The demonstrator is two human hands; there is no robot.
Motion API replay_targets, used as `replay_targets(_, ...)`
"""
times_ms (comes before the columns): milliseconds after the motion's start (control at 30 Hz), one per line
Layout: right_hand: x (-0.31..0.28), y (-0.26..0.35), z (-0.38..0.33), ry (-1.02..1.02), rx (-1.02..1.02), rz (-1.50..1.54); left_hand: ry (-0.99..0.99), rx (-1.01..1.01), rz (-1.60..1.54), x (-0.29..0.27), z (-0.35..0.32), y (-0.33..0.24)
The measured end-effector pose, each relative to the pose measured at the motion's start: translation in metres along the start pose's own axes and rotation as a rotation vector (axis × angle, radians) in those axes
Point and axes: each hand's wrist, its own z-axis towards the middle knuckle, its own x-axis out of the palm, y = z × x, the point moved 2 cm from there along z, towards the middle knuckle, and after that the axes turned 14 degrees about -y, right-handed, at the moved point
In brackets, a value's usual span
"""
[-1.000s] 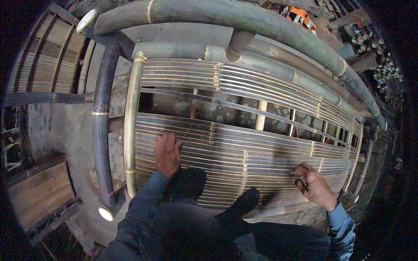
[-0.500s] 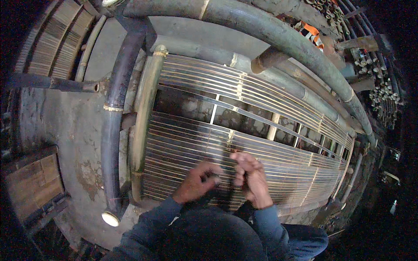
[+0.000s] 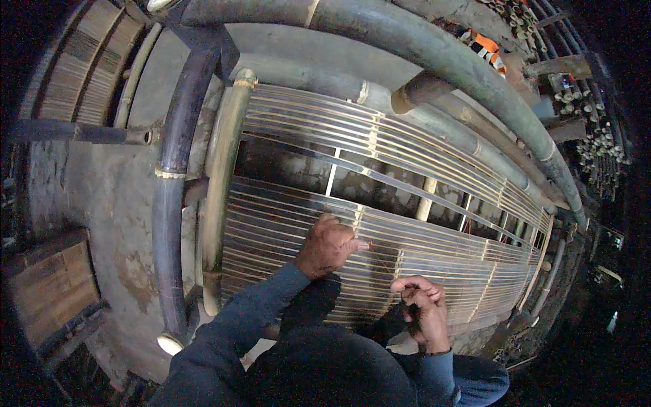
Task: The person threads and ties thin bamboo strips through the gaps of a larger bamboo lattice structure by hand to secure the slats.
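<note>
Below both hands lies a bamboo slat panel (image 3: 278, 230), its long thin strips running side by side in a bamboo frame. My left hand (image 3: 327, 247) is closed above the slats, thumb and fingertips pinched on a thin reddish strand (image 3: 383, 254); whether it is wire or thread I cannot make out. From there the strand slants towards my right hand (image 3: 425, 308), which is nearer to me and further right. Its fingers are curled in, and the strand's end at that hand is too fine to follow. Gaps open in the panel beyond my left hand.
A thick bamboo rail (image 3: 380, 27) arches across the far side. Dark bamboo post (image 3: 173, 190) and a greenish pole (image 3: 224, 183) border the panel's left end. At far left stands a woven bamboo board (image 3: 54, 281). Stacked bamboo poles (image 3: 590, 112) fill the far right.
My hands have moved apart. The left went forward and right and now pinches at the strand; the right drew back towards me and to the right.
</note>
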Motion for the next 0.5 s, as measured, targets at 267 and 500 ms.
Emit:
replay_targets(267, -0.085, 0.062, 0.009, -0.08, -0.326, 0.432, -0.277, -0.044, 0.124, -0.044, 0.043, 0.043)
replay_targets(500, -0.068, 0.105, 0.03, -0.144, -0.378, 0.352, -0.02, -0.164, 0.157, -0.047, 0.037, 0.096)
